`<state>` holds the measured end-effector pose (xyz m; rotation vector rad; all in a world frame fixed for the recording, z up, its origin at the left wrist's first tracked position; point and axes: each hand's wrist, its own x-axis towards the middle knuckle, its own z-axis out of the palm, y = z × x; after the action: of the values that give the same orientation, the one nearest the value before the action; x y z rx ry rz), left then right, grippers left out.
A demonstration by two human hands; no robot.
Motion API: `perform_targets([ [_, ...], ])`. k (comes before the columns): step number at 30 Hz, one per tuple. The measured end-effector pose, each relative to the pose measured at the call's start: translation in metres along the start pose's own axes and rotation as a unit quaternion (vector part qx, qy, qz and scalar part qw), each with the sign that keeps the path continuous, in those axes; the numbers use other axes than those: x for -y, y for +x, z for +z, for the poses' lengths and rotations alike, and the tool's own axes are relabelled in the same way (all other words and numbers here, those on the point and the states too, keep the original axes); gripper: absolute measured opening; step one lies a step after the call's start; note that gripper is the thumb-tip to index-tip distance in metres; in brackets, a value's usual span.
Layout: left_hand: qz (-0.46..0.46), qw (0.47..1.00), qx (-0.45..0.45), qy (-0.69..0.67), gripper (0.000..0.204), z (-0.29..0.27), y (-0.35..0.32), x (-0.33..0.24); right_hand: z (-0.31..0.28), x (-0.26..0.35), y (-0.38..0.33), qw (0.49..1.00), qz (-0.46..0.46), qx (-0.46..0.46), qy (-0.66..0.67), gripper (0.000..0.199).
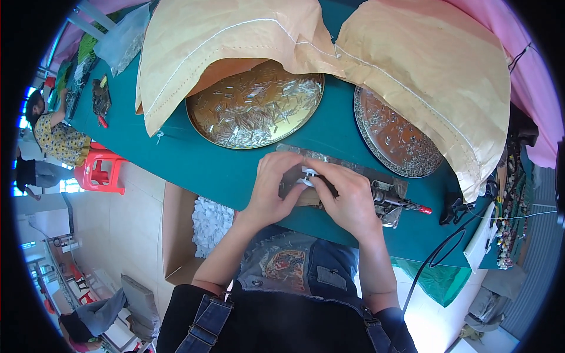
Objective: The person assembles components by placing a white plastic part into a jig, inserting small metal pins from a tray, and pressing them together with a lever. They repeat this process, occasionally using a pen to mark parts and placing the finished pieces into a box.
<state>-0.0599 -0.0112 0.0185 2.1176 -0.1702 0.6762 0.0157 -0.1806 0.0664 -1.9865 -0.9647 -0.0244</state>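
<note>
At the centre of the frame, the left hand (272, 182) and the right hand (347, 191) are meeting over a small glossy white piece (308, 172), which is sitting between their fingertips. Both hands are narrowing to a thumb-and-forefinger pinch on it; whether it is one part or two is too small to tell. The forearms are reaching up from the lower edge, and the piece is hovering above the teal table cover (203, 167).

For good handling, the left pinch should probably be keeping the piece still while the right fingertips are doing the fine adjusting, pressing evenly and never hard, since so small a part could easily be slipping. Keeping the fingers clear of its middle would be helping the eyes.

Right of centre, a dark metal bench tool with a red-tipped end (389, 197) is lying close to the right hand; the wrist should be staying off it. Lower left of centre, many white pieces (212, 226) are filling an open brown cardboard box (177, 229).
</note>
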Motion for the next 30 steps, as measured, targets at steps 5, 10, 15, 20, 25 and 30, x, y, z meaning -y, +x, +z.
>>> perform_targets([
  [5,-0.024,0.998,0.05,-0.014,0.054,-0.002,0.004,0.001,-0.007,-0.006,-0.001,0.998,-0.033,0.055,-0.027,0.026],
  [10,-0.028,0.998,0.056,-0.004,0.051,-0.001,0.003,0.005,-0.014,0.005,0.003,0.997,-0.035,0.05,-0.052,0.034],
  [15,-0.046,0.992,0.114,-0.02,0.041,-0.01,0.014,0.012,-0.004,-0.003,-0.003,0.999,-0.019,0.02,-0.044,0.032],
  [20,-0.072,0.975,0.193,-0.077,0.034,-0.015,0.032,0.023,0.006,-0.005,-0.001,0.993,-0.071,-0.041,-0.087,0.025],
  [25,-0.056,0.976,0.177,-0.113,0.027,-0.01,0.03,0.025,0.009,-0.001,-0.005,0.987,-0.076,-0.063,-0.127,0.019],
  [30,-0.041,0.973,0.199,-0.11,0.027,-0.012,0.034,0.024,-0.001,0.0,-0.005,0.992,-0.064,-0.032,-0.1,0.018],
])
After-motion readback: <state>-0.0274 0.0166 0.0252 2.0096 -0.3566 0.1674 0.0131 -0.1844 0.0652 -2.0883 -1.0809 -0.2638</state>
